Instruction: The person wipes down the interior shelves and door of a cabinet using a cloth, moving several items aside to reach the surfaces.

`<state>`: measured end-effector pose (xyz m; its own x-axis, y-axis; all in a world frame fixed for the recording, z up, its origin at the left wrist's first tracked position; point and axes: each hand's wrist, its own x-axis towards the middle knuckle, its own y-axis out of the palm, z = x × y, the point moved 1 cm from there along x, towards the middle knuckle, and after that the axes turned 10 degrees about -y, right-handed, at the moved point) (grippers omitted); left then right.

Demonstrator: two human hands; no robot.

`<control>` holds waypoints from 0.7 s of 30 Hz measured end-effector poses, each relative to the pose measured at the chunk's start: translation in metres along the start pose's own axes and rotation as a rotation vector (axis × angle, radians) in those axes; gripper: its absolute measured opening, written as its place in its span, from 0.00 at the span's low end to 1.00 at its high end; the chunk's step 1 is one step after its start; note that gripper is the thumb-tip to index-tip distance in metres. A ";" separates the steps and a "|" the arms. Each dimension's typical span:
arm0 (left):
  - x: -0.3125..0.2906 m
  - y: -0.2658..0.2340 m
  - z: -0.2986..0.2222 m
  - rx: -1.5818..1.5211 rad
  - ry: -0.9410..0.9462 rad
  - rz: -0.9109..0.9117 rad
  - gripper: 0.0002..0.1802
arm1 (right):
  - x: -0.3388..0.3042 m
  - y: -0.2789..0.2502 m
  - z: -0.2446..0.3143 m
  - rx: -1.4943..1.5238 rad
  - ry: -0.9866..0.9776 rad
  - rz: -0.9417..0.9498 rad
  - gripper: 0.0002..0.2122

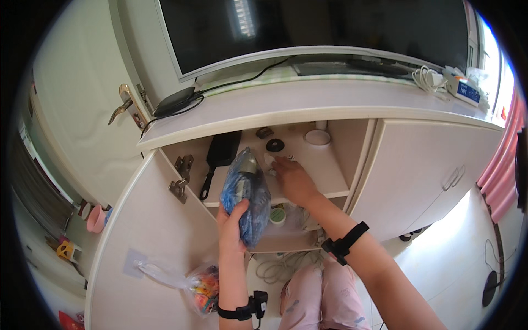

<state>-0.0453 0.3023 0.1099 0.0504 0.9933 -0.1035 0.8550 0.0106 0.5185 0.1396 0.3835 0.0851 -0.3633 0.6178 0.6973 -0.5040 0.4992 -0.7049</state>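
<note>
My left hand (234, 223) is wrapped round the lower side of a blue plastic bag (247, 195), which it holds upright before the open cabinet. Through the thin plastic I make out a pale cylindrical shape; the other contents are unclear. Inside, over the upper shelf (324, 170), my right hand (294, 179) reaches down with its fingers curled together at some small white items (269, 158). What the fingertips grip is too small to name. Just beyond them lies a round black disc (275, 145). A black flat pan with a handle (223, 151) lies left of the bag.
An open cabinet door (148, 236) stands at the left, a knotted clear bag of colourful packets (203, 289) hanging on it. The lower shelf holds a green-lidded tub (278, 215); coiled cables (286, 267) lie beneath. On top stand a television (319, 33) and a tissue box (463, 88).
</note>
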 end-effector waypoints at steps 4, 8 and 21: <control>-0.023 -0.042 0.033 -0.467 -0.313 0.249 0.25 | -0.025 -0.030 0.027 0.350 -0.019 -0.023 0.14; -0.055 -0.044 0.048 -0.586 -0.428 0.322 0.24 | -0.060 -0.080 0.045 0.703 0.372 -0.084 0.14; -0.025 -0.011 0.016 -0.178 -0.225 0.112 0.23 | -0.074 -0.114 0.100 0.557 0.090 -0.122 0.13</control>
<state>-0.0481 0.2754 0.0929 0.2696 0.9394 -0.2119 0.7347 -0.0584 0.6759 0.1461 0.2201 0.1269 -0.2209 0.6378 0.7379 -0.8835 0.1896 -0.4284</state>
